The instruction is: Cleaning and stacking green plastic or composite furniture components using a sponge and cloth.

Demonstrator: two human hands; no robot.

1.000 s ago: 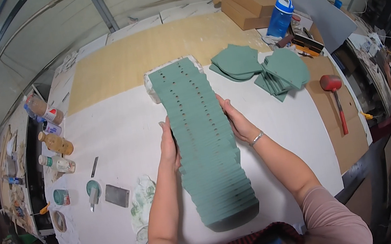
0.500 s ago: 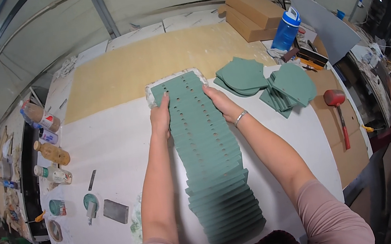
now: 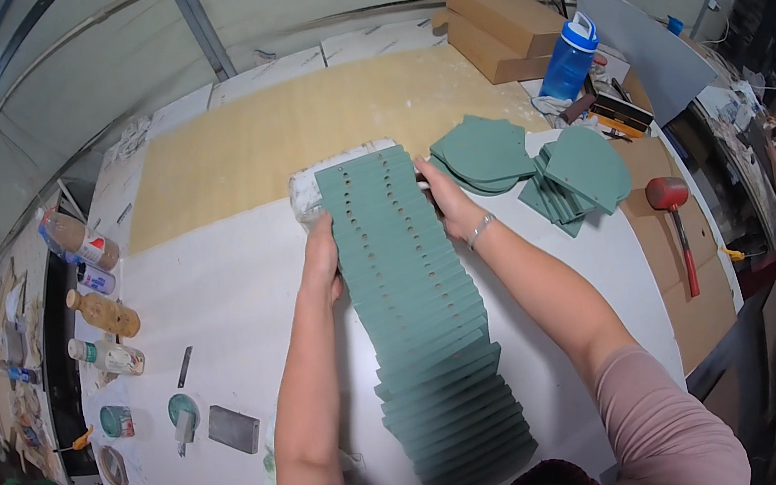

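A long fanned row of green plates [image 3: 411, 279], each with two small holes, stretches from the middle of the table toward my body. Its far end rests against a white wrapped block [image 3: 306, 195]. My left hand [image 3: 318, 253] presses along the row's left side, fingers partly hidden behind the edge. On the right side, near the far end, my right hand [image 3: 445, 199] holds the opposite edge with its thumb up. The row is clasped between both hands. The plates nearest my body are less evenly lined up than the far ones.
To the right lie more green plates with rounded ends [image 3: 485, 153], a red mallet [image 3: 668, 194] on cardboard, a blue bottle [image 3: 569, 57] and a cardboard box [image 3: 505, 19]. Along the left edge stand several bottles [image 3: 104, 312], a tape roll [image 3: 112, 467] and a grey block [image 3: 233, 428].
The far end of the row has shifted right, uncovering more of the white block. My left hand has slid back toward me along the edge; my right hand has moved slightly right.
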